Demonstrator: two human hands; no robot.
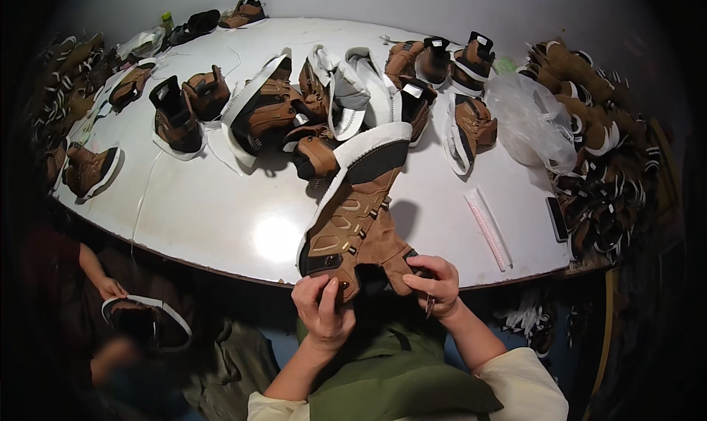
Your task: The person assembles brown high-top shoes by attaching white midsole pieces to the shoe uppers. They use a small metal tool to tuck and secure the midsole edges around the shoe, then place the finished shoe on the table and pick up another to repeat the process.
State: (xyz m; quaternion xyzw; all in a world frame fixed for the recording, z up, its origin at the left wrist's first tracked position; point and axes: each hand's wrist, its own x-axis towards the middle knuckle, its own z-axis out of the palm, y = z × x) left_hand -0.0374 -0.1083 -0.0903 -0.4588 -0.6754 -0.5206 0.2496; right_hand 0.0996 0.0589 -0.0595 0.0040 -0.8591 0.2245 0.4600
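A brown shoe upper [359, 218] with a black toe and a white stitched lower edge stands tilted at the table's near edge, toe pointing away from me. My left hand [324, 312] pinches its collar by the heel side, next to a metal eyelet. With my right hand [434, 285] I grip the collar's other side, fingers closed around the edge. A small dark pointed tool [429, 305] sticks out below the right fingers; its kind is hard to make out. The collar opening gapes between my hands.
More brown shoe uppers [269, 115] lie across the white table [199, 222]. A clear plastic bag [526, 119] and a packet of white-and-red strips [487, 228] are to the right. Heaps of uppers [607, 170] flank the table. At lower left, another person's hand [110, 287] holds an upper.
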